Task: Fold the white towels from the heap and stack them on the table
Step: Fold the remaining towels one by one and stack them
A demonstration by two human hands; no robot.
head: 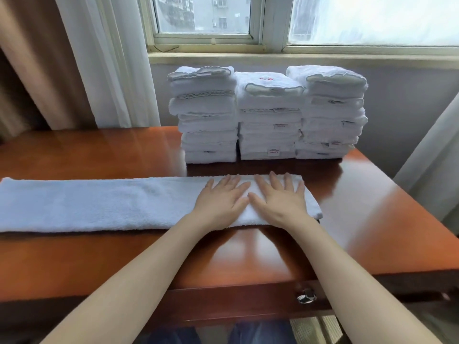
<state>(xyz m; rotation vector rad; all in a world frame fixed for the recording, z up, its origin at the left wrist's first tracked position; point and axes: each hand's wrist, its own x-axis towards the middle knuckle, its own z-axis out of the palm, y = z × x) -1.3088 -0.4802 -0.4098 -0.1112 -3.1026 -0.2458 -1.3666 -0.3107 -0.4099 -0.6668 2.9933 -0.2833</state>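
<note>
- Two hands lie flat on the right end of a long white towel (99,203), which is spread left to right across the near part of the table (372,219) as a narrow band.
- Left hand (221,198): fingers straight and slightly spread, palm pressed down on the towel, holding nothing.
- Right hand (279,198): same posture, fingers straight and spread, palm down, just beside the left hand, the thumbs nearly touching.
- Towel state: it appears already folded lengthwise. Its left end runs to the frame edge, so its full length cannot be confirmed.
- Three stacks of folded towels stand side by side at the far edge of the table below the window (203,18): left stack (207,120), middle stack (269,125), right stack (330,115). They are apart from the towel in hand.
- Heap of unfolded towels: not in view.
- Step in hand, as judged: smoothing the band flat before the crosswise folds.
- Next move calls for: gripping one end by both corners, carrying it across to the other end with the edges aligned, and pressing the crease. Repeat until the towel matches the footprint of the stacks.
- Placement note: all three stacks are tall, so the towel should be set down squarely to avoid tipping.
- Drawer handle (306,295) sits on the table front near the right forearm and plays no part.
</note>
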